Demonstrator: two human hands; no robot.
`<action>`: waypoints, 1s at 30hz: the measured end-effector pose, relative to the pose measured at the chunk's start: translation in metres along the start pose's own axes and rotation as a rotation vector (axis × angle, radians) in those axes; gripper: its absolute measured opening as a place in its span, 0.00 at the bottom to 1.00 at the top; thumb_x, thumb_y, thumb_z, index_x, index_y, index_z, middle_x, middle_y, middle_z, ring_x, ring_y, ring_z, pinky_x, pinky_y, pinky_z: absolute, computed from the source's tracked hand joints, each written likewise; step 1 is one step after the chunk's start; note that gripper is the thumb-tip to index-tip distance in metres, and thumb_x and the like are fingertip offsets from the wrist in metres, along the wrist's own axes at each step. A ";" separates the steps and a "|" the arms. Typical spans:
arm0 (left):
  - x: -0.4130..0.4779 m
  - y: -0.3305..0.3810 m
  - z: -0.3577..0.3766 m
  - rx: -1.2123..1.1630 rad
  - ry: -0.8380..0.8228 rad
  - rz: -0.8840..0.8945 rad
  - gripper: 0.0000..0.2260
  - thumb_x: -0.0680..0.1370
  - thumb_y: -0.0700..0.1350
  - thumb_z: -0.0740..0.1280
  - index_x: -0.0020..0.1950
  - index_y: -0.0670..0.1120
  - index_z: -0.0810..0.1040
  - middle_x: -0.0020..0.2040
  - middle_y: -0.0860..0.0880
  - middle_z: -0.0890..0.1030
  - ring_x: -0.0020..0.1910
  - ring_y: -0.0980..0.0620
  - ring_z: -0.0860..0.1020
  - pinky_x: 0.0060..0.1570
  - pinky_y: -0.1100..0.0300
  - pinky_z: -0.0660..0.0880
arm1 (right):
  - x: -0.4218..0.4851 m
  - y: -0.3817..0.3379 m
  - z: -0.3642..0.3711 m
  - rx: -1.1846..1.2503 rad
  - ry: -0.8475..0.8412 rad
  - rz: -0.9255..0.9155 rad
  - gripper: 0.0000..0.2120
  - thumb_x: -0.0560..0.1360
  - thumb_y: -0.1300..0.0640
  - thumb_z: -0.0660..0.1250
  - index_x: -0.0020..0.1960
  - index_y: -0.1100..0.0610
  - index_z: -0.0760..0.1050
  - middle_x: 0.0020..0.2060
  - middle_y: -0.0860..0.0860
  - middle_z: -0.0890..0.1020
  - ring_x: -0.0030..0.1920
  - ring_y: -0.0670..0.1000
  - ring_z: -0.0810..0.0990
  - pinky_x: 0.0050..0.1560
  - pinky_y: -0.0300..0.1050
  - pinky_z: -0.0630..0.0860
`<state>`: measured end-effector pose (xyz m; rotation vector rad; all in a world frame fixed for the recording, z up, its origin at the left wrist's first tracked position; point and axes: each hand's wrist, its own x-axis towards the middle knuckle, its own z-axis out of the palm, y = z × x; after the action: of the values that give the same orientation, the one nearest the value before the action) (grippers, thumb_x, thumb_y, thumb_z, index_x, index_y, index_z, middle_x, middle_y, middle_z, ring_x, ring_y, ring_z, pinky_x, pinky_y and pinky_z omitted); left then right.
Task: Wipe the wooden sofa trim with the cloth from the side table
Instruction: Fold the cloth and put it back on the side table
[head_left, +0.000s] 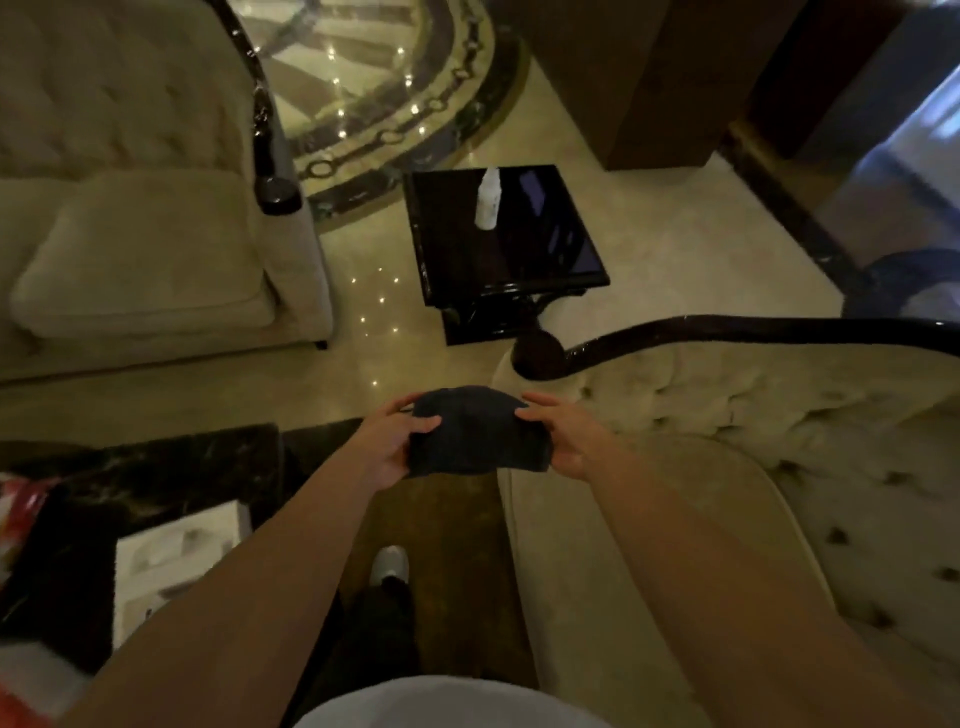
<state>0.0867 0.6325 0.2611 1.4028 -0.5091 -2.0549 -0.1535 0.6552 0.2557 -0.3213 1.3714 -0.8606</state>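
A dark folded cloth (475, 434) is held in front of me at waist height, over the floor. My left hand (392, 447) grips its left edge and my right hand (563, 436) grips its right edge. Just beyond the cloth, the dark wooden trim (727, 332) of the beige tufted sofa (779, 415) curves from a round scroll end (537, 353) off to the right. The black glossy side table (545, 249) stands further ahead.
A white spray bottle (488, 200) stands on the side table. A second beige sofa (140, 249) with its own dark trim (265, 135) is at left. A dark marble table (156, 483) with a white box (176, 566) sits at lower left. My shoe (389, 564) is on the polished floor.
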 end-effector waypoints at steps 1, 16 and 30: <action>0.017 0.019 0.001 0.004 -0.011 -0.008 0.25 0.73 0.32 0.71 0.67 0.51 0.77 0.63 0.43 0.79 0.61 0.40 0.79 0.46 0.47 0.83 | 0.013 -0.014 0.005 0.008 0.008 -0.010 0.23 0.71 0.65 0.73 0.65 0.54 0.75 0.60 0.56 0.79 0.58 0.58 0.79 0.37 0.48 0.83; 0.304 0.255 0.038 0.218 -0.016 -0.078 0.27 0.73 0.30 0.69 0.63 0.59 0.75 0.66 0.43 0.74 0.60 0.36 0.76 0.41 0.44 0.82 | 0.284 -0.219 0.043 0.048 0.106 0.062 0.21 0.69 0.68 0.72 0.59 0.53 0.79 0.61 0.58 0.80 0.60 0.62 0.79 0.56 0.62 0.80; 0.671 0.296 0.017 0.069 0.155 0.021 0.31 0.76 0.27 0.64 0.72 0.54 0.71 0.64 0.48 0.79 0.61 0.47 0.79 0.52 0.49 0.82 | 0.653 -0.292 0.041 -0.822 0.208 -0.315 0.24 0.74 0.62 0.71 0.65 0.43 0.74 0.61 0.41 0.73 0.58 0.38 0.73 0.57 0.35 0.69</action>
<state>-0.0327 -0.0331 -0.0236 1.5762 -0.5305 -1.9095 -0.2412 -0.0038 -0.0117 -1.1271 1.8623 -0.5476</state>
